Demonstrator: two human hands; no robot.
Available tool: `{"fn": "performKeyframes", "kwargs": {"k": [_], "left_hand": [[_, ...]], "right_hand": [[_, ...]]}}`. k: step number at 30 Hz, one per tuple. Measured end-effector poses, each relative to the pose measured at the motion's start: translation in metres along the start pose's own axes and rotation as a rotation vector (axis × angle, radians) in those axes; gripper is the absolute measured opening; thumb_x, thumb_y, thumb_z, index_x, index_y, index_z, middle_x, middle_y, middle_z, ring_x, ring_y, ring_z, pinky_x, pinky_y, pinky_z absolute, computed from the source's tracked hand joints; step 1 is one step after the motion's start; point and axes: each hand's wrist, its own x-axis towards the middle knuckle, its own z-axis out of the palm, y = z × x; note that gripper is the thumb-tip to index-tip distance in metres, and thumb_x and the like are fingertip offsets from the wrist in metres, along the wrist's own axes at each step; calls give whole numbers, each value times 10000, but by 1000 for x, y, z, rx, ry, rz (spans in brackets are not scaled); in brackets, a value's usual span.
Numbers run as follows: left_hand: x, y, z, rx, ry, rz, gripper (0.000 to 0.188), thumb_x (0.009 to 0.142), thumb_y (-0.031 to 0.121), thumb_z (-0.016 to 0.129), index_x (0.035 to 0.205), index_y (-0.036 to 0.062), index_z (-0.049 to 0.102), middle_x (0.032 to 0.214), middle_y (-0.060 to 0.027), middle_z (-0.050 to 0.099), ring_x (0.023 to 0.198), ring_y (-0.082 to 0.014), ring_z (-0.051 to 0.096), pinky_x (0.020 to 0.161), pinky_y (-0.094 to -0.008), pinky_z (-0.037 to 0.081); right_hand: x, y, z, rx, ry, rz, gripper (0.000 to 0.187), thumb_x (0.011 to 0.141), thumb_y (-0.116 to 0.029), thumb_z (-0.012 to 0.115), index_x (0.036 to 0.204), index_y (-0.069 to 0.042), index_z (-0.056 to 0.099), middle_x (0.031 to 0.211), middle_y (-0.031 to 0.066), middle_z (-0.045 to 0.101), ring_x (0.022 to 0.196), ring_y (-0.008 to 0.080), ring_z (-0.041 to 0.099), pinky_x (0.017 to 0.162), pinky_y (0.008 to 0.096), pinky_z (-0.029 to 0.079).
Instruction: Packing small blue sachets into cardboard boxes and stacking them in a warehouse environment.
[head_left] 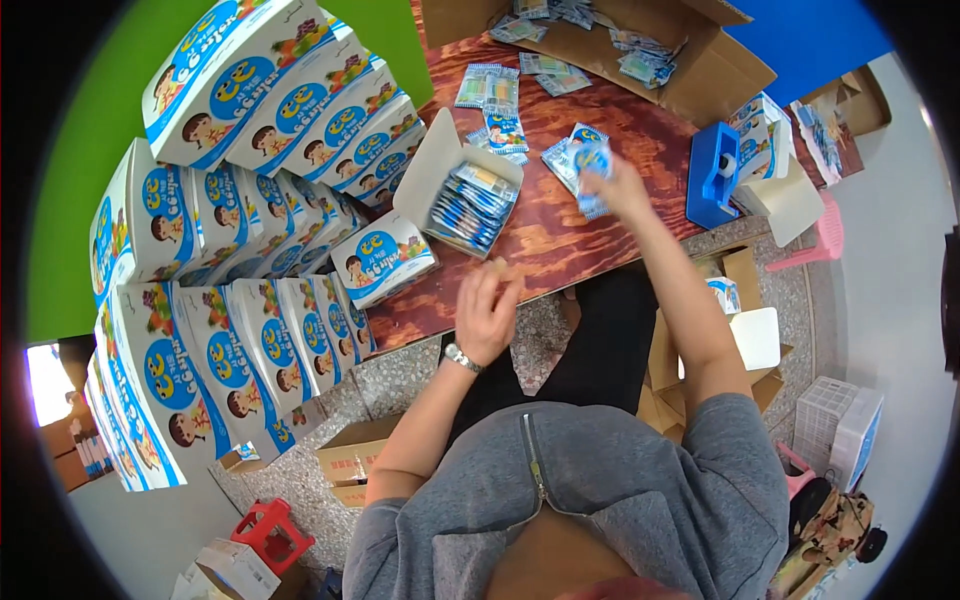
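My right hand (622, 190) is closed on a small blue and white packet (592, 160), above the right side of the table. Under and beside it lie a few similar packets (562, 165). My left hand (487, 315), with a watch on its wrist, is over the table's front edge, its fingers loosely bent, apart and holding nothing. Just beyond its fingertips stands a white carton (432, 218) with its lid raised. Rows of packets (472, 208) fill much of this carton. A closed printed carton (385, 258) lies left of it, touching or nearly touching.
Tall stacks of printed cartons (215, 335) rise at the left. More packets (490, 88) lie at the back of the reddish table (640, 240), by a large cardboard box (715, 75) with loose packets inside. A blue tape dispenser (712, 178) stands on the right.
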Motion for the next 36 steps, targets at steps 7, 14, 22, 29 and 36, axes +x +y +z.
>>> {"fn": "performKeyframes", "kwargs": {"k": [7, 14, 22, 29, 36], "left_hand": [[22, 16, 63, -417, -157, -299, 364, 836, 73, 688, 1190, 28, 618, 1237, -187, 586, 1087, -380, 593, 925, -442, 486], [72, -5, 131, -845, -70, -940, 505, 864, 110, 675, 1316, -32, 502, 1254, -206, 589, 1082, -290, 647, 883, -341, 537], [118, -26, 196, -505, -40, -850, 598, 846, 141, 639, 1393, -15, 452, 1262, -273, 555, 1193, -412, 527, 1019, -449, 422], [130, -22, 188, -583, -36, -924, 521, 845, 103, 605, 1339, -33, 512, 1248, -236, 593, 1198, -352, 539, 1025, -397, 417], [132, -47, 201, -325, 103, -798, 503, 900, 126, 550, 1367, -46, 482, 1326, -289, 530, 1216, -426, 524, 1044, -464, 405]], "right_hand": [[98, -4, 13, -586, 309, 460, 592, 770, -315, 776, 1301, -153, 570, 1141, 165, 684, 1142, 350, 620, 960, 447, 491], [101, 5, -28, -272, 222, 55, 589, 668, -113, 790, 1208, -111, 555, 1063, 129, 696, 954, 301, 689, 840, 397, 540], [133, 23, -7, -418, 143, 397, 523, 809, -447, 737, 1146, -60, 636, 1092, 144, 711, 981, 269, 696, 828, 438, 525], [126, 14, -18, -344, 134, 58, 412, 794, -299, 777, 1044, 15, 683, 1030, 166, 724, 942, 250, 702, 845, 364, 523], [92, -14, -22, 66, -25, 452, 319, 801, -276, 770, 954, -1, 712, 839, 47, 685, 677, 124, 576, 656, 317, 482]]}}
